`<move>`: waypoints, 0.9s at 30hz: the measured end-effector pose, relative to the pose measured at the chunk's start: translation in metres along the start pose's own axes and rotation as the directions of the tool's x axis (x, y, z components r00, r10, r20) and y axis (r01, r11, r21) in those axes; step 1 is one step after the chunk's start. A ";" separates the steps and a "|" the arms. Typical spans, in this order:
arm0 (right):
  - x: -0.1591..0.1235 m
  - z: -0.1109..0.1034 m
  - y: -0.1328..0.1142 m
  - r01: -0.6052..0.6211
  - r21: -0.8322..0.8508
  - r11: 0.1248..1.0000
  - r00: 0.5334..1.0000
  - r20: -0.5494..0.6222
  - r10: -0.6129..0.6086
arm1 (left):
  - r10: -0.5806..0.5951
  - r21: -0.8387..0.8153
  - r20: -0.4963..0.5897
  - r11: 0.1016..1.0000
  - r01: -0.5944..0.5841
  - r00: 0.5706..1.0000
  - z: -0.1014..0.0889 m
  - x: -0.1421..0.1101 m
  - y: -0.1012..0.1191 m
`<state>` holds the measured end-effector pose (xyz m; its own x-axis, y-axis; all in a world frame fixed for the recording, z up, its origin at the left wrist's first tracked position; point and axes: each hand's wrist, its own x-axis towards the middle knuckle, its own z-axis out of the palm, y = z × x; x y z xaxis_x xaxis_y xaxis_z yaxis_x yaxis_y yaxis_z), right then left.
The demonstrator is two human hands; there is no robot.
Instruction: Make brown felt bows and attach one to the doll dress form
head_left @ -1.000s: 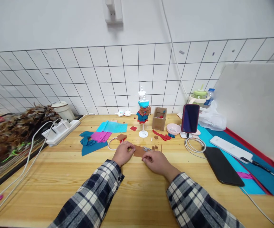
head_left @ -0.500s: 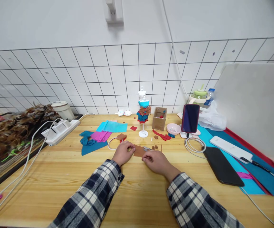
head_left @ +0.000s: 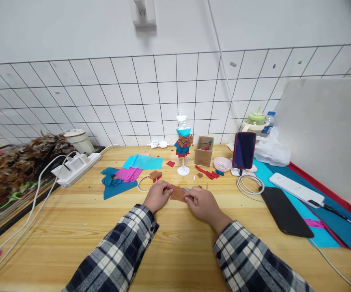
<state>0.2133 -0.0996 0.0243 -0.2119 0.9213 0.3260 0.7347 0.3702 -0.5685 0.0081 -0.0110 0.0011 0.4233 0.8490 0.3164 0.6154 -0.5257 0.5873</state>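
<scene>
A small brown piece of crepe paper (head_left: 177,193) lies between my two hands, low over the wooden table. My left hand (head_left: 159,196) pinches its left edge between thumb and forefinger. On the opposite side, my right hand (head_left: 203,204) has its fingertips closed on the right edge. A metal tip (head_left: 186,189), perhaps of scissors, shows just behind my right fingers; the rest is hidden. Straight ahead stands a miniature white dress form (head_left: 182,121) wearing a turquoise, blue and red ruffled dress with a brown bow (head_left: 185,140).
Left of my hands lie turquoise (head_left: 145,162), pink (head_left: 128,174) and dark blue (head_left: 119,190) sheets. A cardboard box (head_left: 203,156), pink bowl (head_left: 222,164) and propped phone (head_left: 244,150) stand to the right. A power strip (head_left: 77,169) and cables occupy the left side; a black slab (head_left: 287,213) lies right.
My right hand has shifted slightly right along the brown paper and now covers more of the metal tool and small brown scraps behind it. My left hand keeps its pinch.
</scene>
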 end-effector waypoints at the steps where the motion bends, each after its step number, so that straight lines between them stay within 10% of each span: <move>1: 0.000 -0.002 0.000 -0.026 -0.036 0.999 0.999 -0.048 0.024 | -0.003 -0.008 -0.007 1.000 0.003 1.000 0.000 0.000 0.001; 13: 0.004 -0.002 0.016 -0.137 -0.308 0.941 0.989 0.005 0.146 | -0.236 -0.190 -0.301 0.964 0.185 0.924 -0.011 0.003 -0.004; 21: 0.004 -0.001 0.018 -0.097 -0.296 0.950 0.995 -0.013 0.097 | -0.137 -0.014 -0.137 0.991 0.137 0.981 -0.011 0.003 -0.001; 27: 0.003 -0.005 0.011 -0.055 -0.215 0.975 0.997 -0.073 0.040 | -0.189 0.384 -0.063 0.902 0.198 0.980 -0.048 -0.004 0.000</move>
<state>0.2235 -0.0930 0.0231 -0.1351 0.9243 0.3571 0.8664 0.2850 -0.4100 -0.0256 -0.0117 0.0351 0.2569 0.9346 0.2462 0.8944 -0.3264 0.3058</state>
